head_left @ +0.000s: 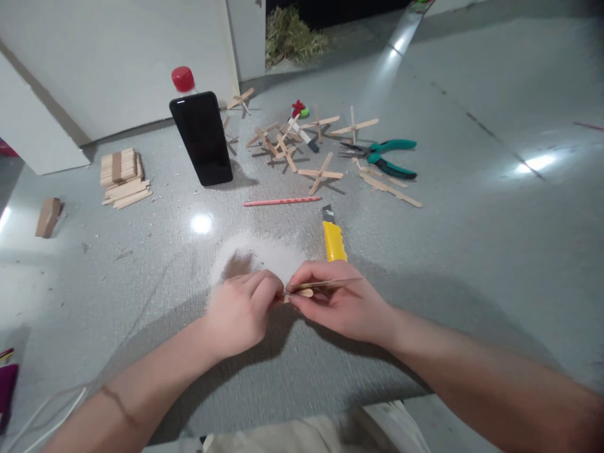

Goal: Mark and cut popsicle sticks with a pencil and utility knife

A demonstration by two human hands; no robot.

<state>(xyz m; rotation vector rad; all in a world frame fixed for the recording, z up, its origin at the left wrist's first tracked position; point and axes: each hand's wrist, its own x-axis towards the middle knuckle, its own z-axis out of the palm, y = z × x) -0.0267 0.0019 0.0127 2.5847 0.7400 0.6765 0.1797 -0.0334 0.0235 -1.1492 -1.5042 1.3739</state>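
Note:
My right hand (346, 302) pinches thin wooden sticks (325, 285), one of them with a rounded end near its fingertips. Touching the other end of this wood, my left hand (248, 308) has its fingers closed, and its grip is partly hidden. The hands nearly meet over the grey surface, beside a patch of white powder (274, 251). Just beyond my right hand lies a yellow cutter knife (335, 241) with its blade end pointing away. A pink pencil (283, 201) lies crosswise farther off.
A black phone (202, 138) leans on a red-capped bottle (182, 79). Crossed sticks (322, 173) and green-handled pliers (384, 157) lie at the back. Stacked sticks (123, 170) and a brown piece (48, 217) are at left.

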